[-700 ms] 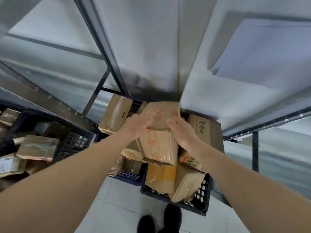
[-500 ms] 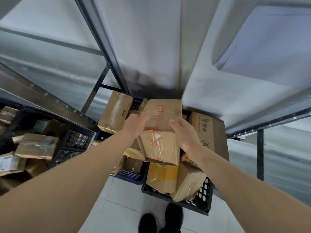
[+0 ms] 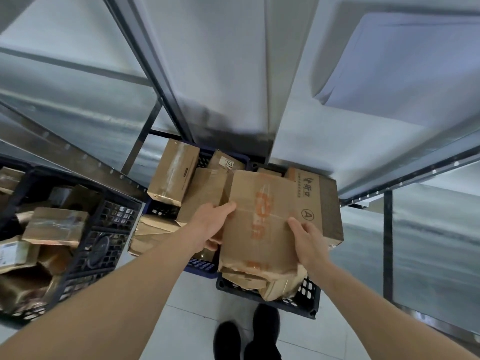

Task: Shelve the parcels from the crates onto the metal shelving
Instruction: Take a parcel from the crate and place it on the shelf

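Left hand (image 3: pixel 211 222) and right hand (image 3: pixel 309 244) grip the parcel (image 3: pixel 259 222) by opposite sides, long axis pointing away; metal shelving (image 3: pixel 350 141) above.

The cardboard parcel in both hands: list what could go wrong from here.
1. The cardboard parcel looks crumpled and torn along its lower edge; it may sag or split if gripped harder.
2. The left hand and right hand hold only its sides, with nothing shown underneath, so it could slip back into the black crate.
3. The metal shelving edge juts out close on the right; the parcel might catch on it while being lifted.
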Action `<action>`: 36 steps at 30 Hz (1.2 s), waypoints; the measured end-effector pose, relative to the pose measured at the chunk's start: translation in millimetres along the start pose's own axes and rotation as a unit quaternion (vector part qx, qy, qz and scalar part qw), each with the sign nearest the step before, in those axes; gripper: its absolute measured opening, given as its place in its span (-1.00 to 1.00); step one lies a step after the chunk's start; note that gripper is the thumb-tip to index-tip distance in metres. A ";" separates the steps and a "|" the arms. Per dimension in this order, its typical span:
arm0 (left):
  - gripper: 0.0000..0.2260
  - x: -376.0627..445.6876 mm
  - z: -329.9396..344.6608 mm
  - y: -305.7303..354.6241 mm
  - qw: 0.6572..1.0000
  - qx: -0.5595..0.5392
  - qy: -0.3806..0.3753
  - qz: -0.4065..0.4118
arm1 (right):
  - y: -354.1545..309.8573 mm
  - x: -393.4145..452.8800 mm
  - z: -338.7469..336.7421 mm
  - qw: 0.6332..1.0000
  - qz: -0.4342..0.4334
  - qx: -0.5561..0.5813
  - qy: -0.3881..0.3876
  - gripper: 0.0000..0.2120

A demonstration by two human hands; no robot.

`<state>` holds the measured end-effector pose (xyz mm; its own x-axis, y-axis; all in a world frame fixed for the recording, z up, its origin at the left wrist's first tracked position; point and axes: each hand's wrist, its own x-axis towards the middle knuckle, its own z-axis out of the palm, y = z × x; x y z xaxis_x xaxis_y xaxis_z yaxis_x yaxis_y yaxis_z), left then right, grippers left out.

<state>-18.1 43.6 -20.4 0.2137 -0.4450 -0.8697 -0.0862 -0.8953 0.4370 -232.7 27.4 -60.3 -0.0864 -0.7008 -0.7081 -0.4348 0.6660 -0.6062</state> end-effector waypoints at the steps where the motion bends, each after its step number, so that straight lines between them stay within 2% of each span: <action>1: -0.53 0.0 3.2 -1.5 1.000 0.016 -0.023 -0.004 | 4.0 1.1 1.3 1.000 0.006 -0.025 -0.014 -0.62; 4: -0.44 -0.5 11.7 -7.5 0.997 0.037 -0.064 -0.024 | 14.7 -0.6 6.9 0.995 0.037 -0.041 -0.088 -0.30; 5: -0.37 1.2 12.4 -9.7 0.996 0.030 -0.069 -0.037 | 15.0 -3.1 8.3 0.995 0.045 -0.025 -0.091 -0.28; 8: -0.21 -1.5 10.5 -8.0 0.996 -0.034 -0.063 -0.060 | 5.1 -11.7 6.8 0.995 0.035 0.047 -0.078 -0.45; 10: -0.22 -6.7 6.4 -1.1 0.995 -0.076 -0.040 -0.054 | -8.9 -19.7 1.9 0.991 0.039 0.100 -0.077 -0.55; 12: -0.25 -14.0 1.0 9.7 0.995 -0.095 -0.027 -0.031 | -23.9 -26.0 -4.7 0.986 0.038 0.146 -0.071 -0.49; 16: -0.38 -27.6 -12.3 30.5 0.990 -0.142 -0.022 -0.002 | -50.7 -27.4 -15.9 0.975 0.019 0.214 -0.062 -0.28; 21: -0.75 -19.8 -8.7 17.9 0.982 -0.185 -0.028 0.038 | -47.4 -26.1 -16.3 0.973 -0.013 0.213 -0.091 -0.72; 24: -0.77 -13.7 3.7 -4.6 0.991 -0.134 -0.023 0.012 | -16.2 -22.0 -12.4 0.979 0.031 0.167 -0.116 -0.46; 26: -0.90 -14.3 12.6 -14.3 0.992 -0.124 -0.023 -0.008 | 0.6 -22.7 -10.4 0.982 0.048 0.139 -0.122 -0.50; 27: -0.87 -15.5 15.9 -15.3 0.990 -0.136 -0.027 -0.014 | 6.7 -22.8 -10.1 0.981 0.048 0.142 -0.123 -0.59; 29: -0.68 -15.1 20.0 -14.2 0.988 -0.142 -0.052 -0.016 | 13.7 -20.1 -9.4 0.978 0.048 0.163 -0.117 -0.78; 30: -0.58 -12.8 20.8 -13.3 0.988 -0.139 -0.064 -0.016 | 13.5 -19.5 -9.3 0.978 0.042 0.169 -0.115 -0.80; 33: -0.32 -11.9 19.8 -7.3 0.990 -0.119 -0.066 -0.031 | 4.9 -19.6 -9.7 0.979 0.015 0.165 -0.117 -0.70; 36: -0.29 -14.5 17.3 -1.1 0.989 -0.146 -0.017 -0.011 | -2.2 -19.6 -12.2 0.976 -0.003 0.193 -0.097 -0.55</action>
<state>-38.0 50.7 -12.2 0.1784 -0.4309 -0.8846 0.2043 -0.8632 0.4617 -241.0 36.5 -40.6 0.1030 -0.6688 -0.7363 -0.0611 0.7345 -0.6758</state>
